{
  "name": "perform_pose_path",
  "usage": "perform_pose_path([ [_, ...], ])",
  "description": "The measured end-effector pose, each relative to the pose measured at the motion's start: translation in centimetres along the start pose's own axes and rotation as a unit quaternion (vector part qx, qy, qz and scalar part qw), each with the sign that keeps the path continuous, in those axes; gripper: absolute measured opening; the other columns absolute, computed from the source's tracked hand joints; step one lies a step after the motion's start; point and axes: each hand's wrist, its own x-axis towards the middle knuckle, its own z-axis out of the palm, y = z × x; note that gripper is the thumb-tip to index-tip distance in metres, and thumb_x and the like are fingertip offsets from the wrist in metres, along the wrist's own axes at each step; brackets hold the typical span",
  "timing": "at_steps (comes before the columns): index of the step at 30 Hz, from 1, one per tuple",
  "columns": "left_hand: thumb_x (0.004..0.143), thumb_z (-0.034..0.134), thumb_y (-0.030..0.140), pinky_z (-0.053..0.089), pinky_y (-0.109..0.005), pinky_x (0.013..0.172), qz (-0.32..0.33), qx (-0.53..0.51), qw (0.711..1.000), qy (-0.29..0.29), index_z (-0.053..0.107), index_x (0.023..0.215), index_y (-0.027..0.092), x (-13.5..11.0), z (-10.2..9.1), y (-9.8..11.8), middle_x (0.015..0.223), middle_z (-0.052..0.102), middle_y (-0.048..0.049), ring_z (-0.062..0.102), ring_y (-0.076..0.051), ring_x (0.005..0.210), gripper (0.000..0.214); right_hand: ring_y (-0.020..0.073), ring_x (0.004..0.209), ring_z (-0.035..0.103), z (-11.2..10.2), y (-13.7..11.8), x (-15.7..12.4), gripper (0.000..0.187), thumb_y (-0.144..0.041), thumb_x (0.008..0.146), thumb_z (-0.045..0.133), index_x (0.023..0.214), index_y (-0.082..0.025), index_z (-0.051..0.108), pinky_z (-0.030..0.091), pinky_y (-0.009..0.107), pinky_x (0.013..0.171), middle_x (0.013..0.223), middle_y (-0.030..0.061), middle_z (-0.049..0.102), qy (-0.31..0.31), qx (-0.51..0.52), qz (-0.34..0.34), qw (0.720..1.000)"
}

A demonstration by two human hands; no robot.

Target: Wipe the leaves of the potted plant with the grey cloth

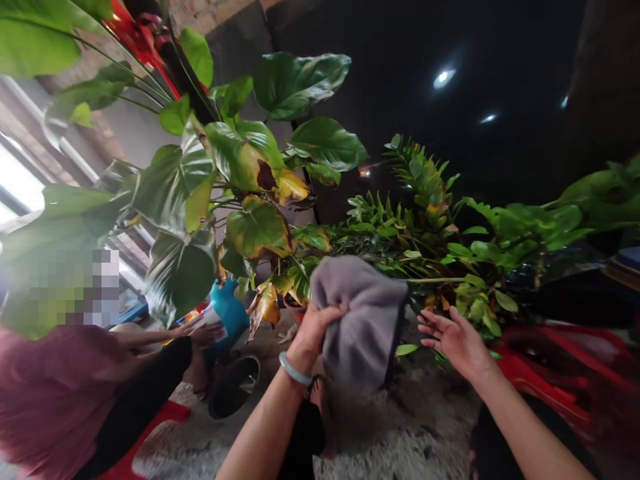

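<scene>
My left hand (pixel 314 331) is closed on a grey cloth (pixel 361 313) and holds it up in front of the plants. A pale bangle (pixel 294 369) sits on that wrist. My right hand (pixel 455 339) is open, fingers spread, just right of the cloth and not touching it. It hovers by the narrow leaves of a bushy green plant (pixel 430 233). To the left rises a tall plant with big broad leaves (pixel 240 167), some yellowed and browned at the edges.
Another person in a dark red top (pixel 55 393) sits at the left, a hand near a blue object (pixel 229 310). A dark round thing (pixel 234 385) lies on the shaggy pale rug (pixel 400 433). Red plastic furniture (pixel 555 373) stands at the right.
</scene>
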Motion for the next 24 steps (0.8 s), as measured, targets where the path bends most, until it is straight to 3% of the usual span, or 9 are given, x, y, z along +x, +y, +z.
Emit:
perform_pose_path([
  [2,0.042,0.085,0.029,0.053,-0.038,0.086,0.034,-0.051,0.997,0.055,0.074,0.087,0.018,1.4,0.1,0.7,0.085,0.077,-0.0058,0.07,-0.028,0.089,0.047,0.0281,0.082,0.071,-0.1,0.1,0.3,0.039,-0.054,0.085,0.055,0.083,-0.022,0.078,0.057,0.039,0.065,0.088,0.0116,0.079,-0.002,0.0,0.001,1.0],
  [4,0.042,0.085,0.03,0.053,-0.039,0.085,0.019,-0.054,0.996,0.072,0.073,0.081,0.019,1.7,0.2,-0.5,0.082,0.077,-0.0063,0.07,-0.028,0.088,0.043,0.03,0.085,0.072,-0.2,0.3,0.5,0.038,-0.054,0.084,0.057,0.085,-0.022,0.078,0.057,0.041,0.067,0.089,0.0125,0.079,-0.012,-0.008,-0.001,1.0],
  [6,0.041,0.083,0.027,0.054,-0.04,0.079,-0.039,-0.001,0.998,0.042,0.074,0.075,0.019,0.7,0.0,-3.0,0.077,0.076,-0.0068,0.07,-0.028,0.08,0.036,0.0314,0.086,0.072,-0.4,0.4,0.6,0.037,-0.054,0.083,0.059,0.086,-0.022,0.078,0.057,0.042,0.069,0.092,0.0137,0.079,-0.022,-0.019,-0.003,1.0],
  [9,0.042,0.08,0.019,0.054,-0.04,0.073,-0.12,0.103,0.986,-0.047,0.076,0.069,0.019,-1.8,-1.1,-5.8,0.071,0.075,-0.0056,0.069,-0.029,0.073,0.026,0.0305,0.084,0.072,-0.6,0.5,0.5,0.038,-0.053,0.084,0.058,0.086,-0.022,0.078,0.057,0.041,0.067,0.094,0.0137,0.079,-0.015,-0.023,-0.003,1.0],
  [12,0.043,0.08,0.018,0.054,-0.039,0.07,-0.114,0.109,0.984,-0.082,0.076,0.067,0.02,-2.6,-2.4,-4.7,0.067,0.074,-0.0042,0.068,-0.028,0.07,0.024,0.03,0.085,0.071,-0.9,0.4,0.4,0.041,-0.055,0.085,0.055,0.086,-0.022,0.079,0.056,0.041,0.068,0.093,0.0136,0.079,-0.012,-0.026,0.004,1.0],
  [15,0.042,0.083,0.022,0.056,-0.039,0.075,-0.035,0.006,0.999,0.013,0.074,0.073,0.018,-0.4,-3.2,-0.8,0.07,0.074,-0.0045,0.07,-0.028,0.074,0.032,0.0325,0.089,0.071,-1.1,0.2,0.6,0.041,-0.057,0.083,0.057,0.088,-0.022,0.078,0.056,0.044,0.071,0.096,0.015,0.078,-0.03,-0.031,0.005,0.999],
  [18,0.047,0.082,0.025,0.055,-0.038,0.085,0.027,-0.082,0.987,0.135,0.07,0.078,0.019,2.4,-3.6,1.7,0.074,0.074,-0.0032,0.072,-0.026,0.085,0.033,0.0335,0.09,0.071,-0.9,0.3,0.7,0.038,-0.057,0.082,0.058,0.089,-0.024,0.076,0.056,0.046,0.073,0.095,0.0141,0.078,-0.033,-0.03,0.008,0.999],
  [21,0.05,0.08,0.022,0.055,-0.034,0.081,0.02,-0.076,0.978,0.193,0.07,0.081,0.017,2.8,-4.0,0.1,0.075,0.075,-0.0036,0.071,-0.022,0.08,0.033,0.0321,0.089,0.07,-0.4,0.4,0.6,0.038,-0.056,0.084,0.055,0.089,-0.024,0.075,0.056,0.046,0.073,0.094,0.0132,0.078,-0.02,-0.033,0.011,0.999],
  [24,0.047,0.083,0.022,0.055,-0.036,0.068,-0.071,-0.008,0.984,0.165,0.071,0.078,0.015,0.2,-5.1,-4.0,0.068,0.074,-0.0058,0.068,-0.023,0.064,0.034,0.0303,0.087,0.071,-0.2,0.4,0.3,0.042,-0.055,0.085,0.053,0.089,-0.021,0.077,0.057,0.042,0.069,0.097,0.0156,0.078,-0.001,-0.031,0.009,0.999],
])
